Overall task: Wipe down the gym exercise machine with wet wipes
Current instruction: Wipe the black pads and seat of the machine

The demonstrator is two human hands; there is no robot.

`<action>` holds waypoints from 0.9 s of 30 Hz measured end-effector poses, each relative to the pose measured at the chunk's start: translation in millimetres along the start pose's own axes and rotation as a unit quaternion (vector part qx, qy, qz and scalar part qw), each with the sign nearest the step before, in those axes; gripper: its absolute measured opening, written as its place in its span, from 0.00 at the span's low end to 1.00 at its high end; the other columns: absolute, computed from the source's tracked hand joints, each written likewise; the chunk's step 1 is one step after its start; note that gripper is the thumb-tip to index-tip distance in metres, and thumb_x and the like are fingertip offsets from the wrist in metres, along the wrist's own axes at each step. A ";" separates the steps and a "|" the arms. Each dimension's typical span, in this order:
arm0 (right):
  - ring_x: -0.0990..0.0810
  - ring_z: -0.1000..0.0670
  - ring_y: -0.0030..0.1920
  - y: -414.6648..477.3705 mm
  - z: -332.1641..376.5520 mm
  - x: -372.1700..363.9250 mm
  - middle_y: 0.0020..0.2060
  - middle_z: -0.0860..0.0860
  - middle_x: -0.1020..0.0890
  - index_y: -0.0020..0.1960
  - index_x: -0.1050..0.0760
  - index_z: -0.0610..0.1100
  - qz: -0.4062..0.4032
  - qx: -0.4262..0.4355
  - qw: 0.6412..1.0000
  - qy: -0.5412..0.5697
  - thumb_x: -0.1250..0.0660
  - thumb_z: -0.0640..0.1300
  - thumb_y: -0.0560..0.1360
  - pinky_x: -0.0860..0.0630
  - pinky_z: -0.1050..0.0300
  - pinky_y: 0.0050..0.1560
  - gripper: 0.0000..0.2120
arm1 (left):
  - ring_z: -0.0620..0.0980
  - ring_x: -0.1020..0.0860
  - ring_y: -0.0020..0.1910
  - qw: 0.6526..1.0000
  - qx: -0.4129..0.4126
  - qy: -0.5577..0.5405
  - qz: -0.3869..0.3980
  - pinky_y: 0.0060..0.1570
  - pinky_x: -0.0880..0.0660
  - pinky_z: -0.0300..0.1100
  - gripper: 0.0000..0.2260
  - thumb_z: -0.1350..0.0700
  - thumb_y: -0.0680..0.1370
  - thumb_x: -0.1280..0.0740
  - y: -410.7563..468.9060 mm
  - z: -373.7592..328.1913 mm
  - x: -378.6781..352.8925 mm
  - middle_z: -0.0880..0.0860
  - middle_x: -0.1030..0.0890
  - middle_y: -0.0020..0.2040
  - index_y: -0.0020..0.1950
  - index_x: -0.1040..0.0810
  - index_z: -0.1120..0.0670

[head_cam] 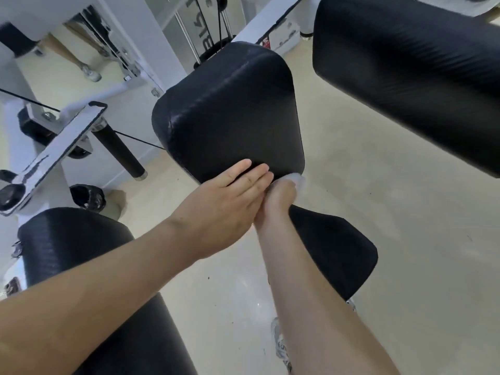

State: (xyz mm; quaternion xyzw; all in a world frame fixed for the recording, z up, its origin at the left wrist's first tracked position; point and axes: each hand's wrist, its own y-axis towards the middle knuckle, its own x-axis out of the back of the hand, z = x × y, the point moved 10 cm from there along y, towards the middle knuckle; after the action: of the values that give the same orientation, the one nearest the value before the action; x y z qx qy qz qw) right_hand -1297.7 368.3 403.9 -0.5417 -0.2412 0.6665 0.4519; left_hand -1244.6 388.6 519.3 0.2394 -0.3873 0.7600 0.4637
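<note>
Pinching a wet wipe (295,180) in your right hand (278,201), you have it bunched against the near lower edge of the central black pad (230,115); only a pale corner of the wipe shows past your knuckles, and the fingers themselves are hidden under the pad's rim, so you cannot tell how tightly they close. Your left hand (224,204) lies flat and open, holding nothing, its fingertips resting on the pad's near face just beside the right hand, apparently steadying the pad.

The step in hand looks like wiping this pad's bottom edge and underside. Its upper face carries faint pale streaks along a seam, which may be scuffing or moisture; you cannot tell which.

Next, you probably need to draw the wipe along the rim toward the far corner, keeping the left palm braced so the pad does not swing. After that, the large roller pad (405,77) at upper right, the roller (81,253) at lower left and the seat pad (332,247) below your right forearm may need wiping too.
</note>
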 end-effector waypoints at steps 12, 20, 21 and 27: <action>0.20 0.53 0.41 12.0 -15.3 63.1 0.36 0.51 0.25 0.44 0.25 0.48 0.164 -0.089 0.944 -0.272 0.39 0.57 0.80 0.25 0.57 0.46 0.14 | 0.41 0.22 0.54 0.501 0.410 -0.762 0.006 0.51 0.25 0.36 0.09 0.48 0.81 0.38 29.3 -38.5 -40.5 0.43 0.20 0.55 0.60 0.27 0.48; 0.17 0.44 0.49 48.3 87.8 96.2 0.50 0.44 0.17 0.56 0.21 0.46 0.177 -0.012 0.827 -0.534 0.29 0.43 0.71 0.23 0.52 0.46 0.13 | 0.48 0.17 0.44 0.063 0.549 -0.824 -0.121 0.44 0.21 0.41 0.06 0.60 0.77 0.29 55.6 -118.1 -65.6 0.51 0.14 0.43 0.48 0.15 0.50; 0.19 0.45 0.51 57.5 99.8 104.5 0.51 0.46 0.18 0.56 0.21 0.45 0.160 0.014 0.797 -0.582 0.29 0.42 0.72 0.24 0.53 0.49 0.12 | 0.48 0.17 0.43 0.060 0.563 -0.815 -0.124 0.42 0.22 0.41 0.07 0.61 0.77 0.29 53.8 -129.9 -73.6 0.50 0.14 0.43 0.47 0.15 0.49; 0.32 0.43 0.65 98.2 129.8 135.0 0.65 0.45 0.30 0.74 0.33 0.48 0.098 0.257 0.408 -0.871 0.36 0.50 0.78 0.31 0.49 0.62 0.25 | 0.49 0.18 0.53 0.149 0.608 -0.774 -0.093 0.52 0.22 0.45 0.12 0.62 0.79 0.34 57.7 -201.9 -137.9 0.46 0.15 0.50 0.52 0.16 0.46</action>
State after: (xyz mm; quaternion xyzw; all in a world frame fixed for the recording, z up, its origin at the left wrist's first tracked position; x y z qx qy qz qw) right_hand -1453.8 460.1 294.8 0.4520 -0.2677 0.8495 0.0478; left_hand -1234.1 465.0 280.3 0.9420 0.0680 0.1204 -0.3057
